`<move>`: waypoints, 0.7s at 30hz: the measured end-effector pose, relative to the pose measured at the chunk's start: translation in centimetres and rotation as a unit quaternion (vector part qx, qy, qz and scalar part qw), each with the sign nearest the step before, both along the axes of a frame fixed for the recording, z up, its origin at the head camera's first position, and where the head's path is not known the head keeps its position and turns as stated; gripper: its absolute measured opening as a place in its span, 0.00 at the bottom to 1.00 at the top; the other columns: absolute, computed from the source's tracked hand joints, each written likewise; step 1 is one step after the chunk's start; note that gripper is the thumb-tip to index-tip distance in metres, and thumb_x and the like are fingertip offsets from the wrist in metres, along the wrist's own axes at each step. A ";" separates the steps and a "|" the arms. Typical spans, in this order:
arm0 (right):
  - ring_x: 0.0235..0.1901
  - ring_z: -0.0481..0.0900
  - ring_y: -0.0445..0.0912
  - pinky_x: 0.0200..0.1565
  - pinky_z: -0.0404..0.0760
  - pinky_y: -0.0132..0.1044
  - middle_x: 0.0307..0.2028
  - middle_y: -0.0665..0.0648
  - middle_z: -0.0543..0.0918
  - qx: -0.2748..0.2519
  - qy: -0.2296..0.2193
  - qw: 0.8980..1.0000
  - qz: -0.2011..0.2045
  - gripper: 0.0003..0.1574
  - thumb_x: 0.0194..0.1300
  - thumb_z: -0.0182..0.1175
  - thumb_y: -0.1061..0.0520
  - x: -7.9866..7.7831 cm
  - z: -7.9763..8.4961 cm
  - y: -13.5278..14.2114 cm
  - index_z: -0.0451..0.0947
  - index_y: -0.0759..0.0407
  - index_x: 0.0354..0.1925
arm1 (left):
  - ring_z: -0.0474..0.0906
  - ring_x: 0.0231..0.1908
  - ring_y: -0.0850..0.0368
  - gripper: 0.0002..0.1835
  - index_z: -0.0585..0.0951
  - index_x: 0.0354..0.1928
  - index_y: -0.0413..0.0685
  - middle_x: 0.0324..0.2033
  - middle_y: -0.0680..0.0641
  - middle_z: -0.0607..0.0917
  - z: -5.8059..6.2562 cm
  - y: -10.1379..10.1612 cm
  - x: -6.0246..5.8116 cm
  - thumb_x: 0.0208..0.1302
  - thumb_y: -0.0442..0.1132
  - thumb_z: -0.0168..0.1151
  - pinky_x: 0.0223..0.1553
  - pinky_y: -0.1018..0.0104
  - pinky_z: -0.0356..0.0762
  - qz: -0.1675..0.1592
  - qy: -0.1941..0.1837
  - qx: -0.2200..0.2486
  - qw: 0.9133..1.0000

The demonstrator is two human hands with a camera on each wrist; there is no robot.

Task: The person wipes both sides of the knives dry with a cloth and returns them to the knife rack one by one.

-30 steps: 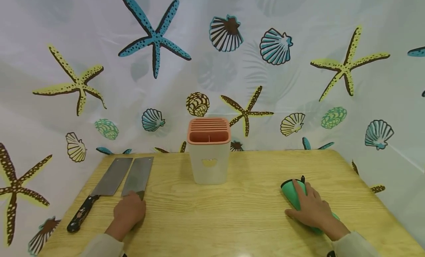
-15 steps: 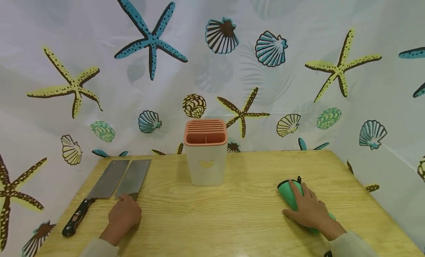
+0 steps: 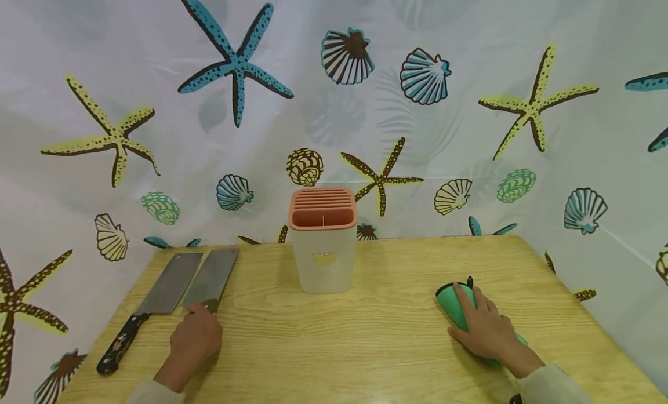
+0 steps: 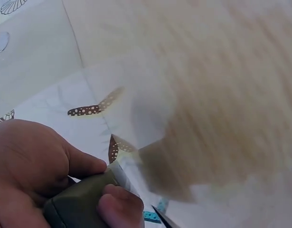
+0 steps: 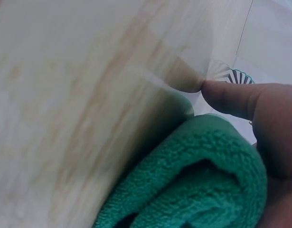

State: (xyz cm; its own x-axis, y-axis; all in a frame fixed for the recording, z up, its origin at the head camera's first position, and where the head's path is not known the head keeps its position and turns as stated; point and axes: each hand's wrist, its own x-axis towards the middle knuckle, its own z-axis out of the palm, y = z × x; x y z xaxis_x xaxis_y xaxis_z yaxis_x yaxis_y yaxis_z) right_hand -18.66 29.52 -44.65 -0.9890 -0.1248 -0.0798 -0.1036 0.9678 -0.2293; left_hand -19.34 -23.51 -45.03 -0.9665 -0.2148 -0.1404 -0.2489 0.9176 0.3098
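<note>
My left hand (image 3: pixel 196 334) grips the dark handle of a cleaver (image 3: pixel 211 276), whose broad grey blade points away from me. In the left wrist view, thumb and finger pinch the olive-dark handle (image 4: pixel 79 199) close to where the blade begins. Just left of it lies a second cleaver (image 3: pixel 169 282), its black riveted handle toward me. On the right, my right hand (image 3: pixel 487 328) rests over a rolled green towel (image 3: pixel 455 304) with dark edging, fingers laid along it. The right wrist view shows the towel's fluffy rolled end, with the thumb stretched out beside it.
A white knife holder (image 3: pixel 325 265) with a slotted coral lid and a divided opening stands at the back middle of the wooden table (image 3: pixel 323 346). Behind the table hangs a cloth (image 3: pixel 334 120) printed with starfish and shells.
The head view has shifted slightly. The gripped cleaver's blade has tilted a little, its far end moving up and right in the view. My right hand stays on the towel.
</note>
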 end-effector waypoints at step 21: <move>0.57 0.66 0.84 0.34 0.80 0.67 0.65 0.87 0.57 -0.002 -0.001 1.000 -0.013 0.54 0.68 0.63 0.43 0.0 -0.2 0.3 0.43 0.55 0.77 | 0.80 0.26 0.38 0.26 0.56 0.55 0.17 0.30 0.29 0.79 3.0 1.4 0.4 0.78 0.41 0.42 0.23 0.48 0.77 -0.004 0.010 0.022 1.000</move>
State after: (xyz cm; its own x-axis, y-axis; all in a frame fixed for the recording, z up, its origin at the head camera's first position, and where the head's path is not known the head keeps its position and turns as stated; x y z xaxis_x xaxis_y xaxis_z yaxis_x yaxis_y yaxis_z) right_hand -18.65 29.85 -44.89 -0.9917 -0.0996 -0.0810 -0.0783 0.9693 -0.2332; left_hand -18.99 -22.11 -42.06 -0.9709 -0.2011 -0.1298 -0.2349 0.9047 0.3555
